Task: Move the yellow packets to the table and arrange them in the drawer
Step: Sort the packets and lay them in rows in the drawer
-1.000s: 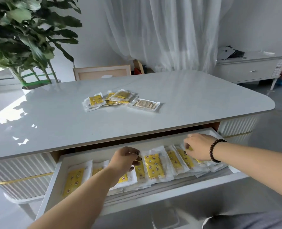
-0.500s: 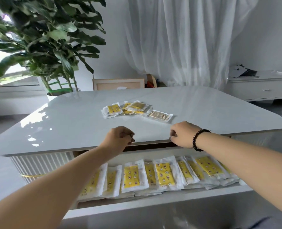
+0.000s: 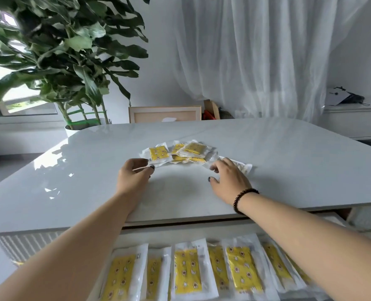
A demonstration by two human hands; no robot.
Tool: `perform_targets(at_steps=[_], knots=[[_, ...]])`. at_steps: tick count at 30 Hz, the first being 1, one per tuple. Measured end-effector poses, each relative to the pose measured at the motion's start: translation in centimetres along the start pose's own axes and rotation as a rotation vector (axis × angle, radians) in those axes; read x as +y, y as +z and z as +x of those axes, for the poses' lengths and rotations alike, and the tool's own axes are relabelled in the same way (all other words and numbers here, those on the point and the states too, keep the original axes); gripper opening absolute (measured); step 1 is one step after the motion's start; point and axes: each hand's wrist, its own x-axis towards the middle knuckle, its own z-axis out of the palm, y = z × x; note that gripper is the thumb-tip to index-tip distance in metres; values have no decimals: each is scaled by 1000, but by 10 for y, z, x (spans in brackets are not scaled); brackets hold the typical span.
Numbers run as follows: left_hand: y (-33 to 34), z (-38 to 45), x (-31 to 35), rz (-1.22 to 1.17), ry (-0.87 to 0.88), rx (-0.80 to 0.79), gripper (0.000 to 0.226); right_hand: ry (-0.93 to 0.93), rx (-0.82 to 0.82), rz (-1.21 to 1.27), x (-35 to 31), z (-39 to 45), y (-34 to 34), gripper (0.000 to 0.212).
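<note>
Both hands (image 3: 134,178) (image 3: 229,181) reached packets (image 3: 181,152); right grip hidden.

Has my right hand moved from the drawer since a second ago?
Yes. The right hand has gone up out of the drawer and forward over the table, now reaching the right end of the packet pile.

We see bright, soft daylight through the sheer curtain (image 3: 256,57) and the window (image 3: 21,101) at left. Glare patches shine on the glossy surface (image 3: 56,168). Edges bow outward, and the plant (image 3: 56,51) leaves smear.
</note>
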Motion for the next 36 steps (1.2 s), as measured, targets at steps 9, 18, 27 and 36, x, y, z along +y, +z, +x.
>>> perform_targets(at_steps=[9, 18, 27, 36], knots=[[33, 78, -14, 434, 40, 218, 41, -51, 162, -22, -24, 86, 53, 25], [44, 101, -14, 897, 48, 45, 80, 234, -126, -94, -11, 122, 72, 75], [35, 98, -15, 328, 80, 167, 70, 166, 78, -113, -21, 112, 63, 35], [30, 94, -9, -157, 144, 277, 41, 430, 137, 51, -10, 117, 60, 64]])
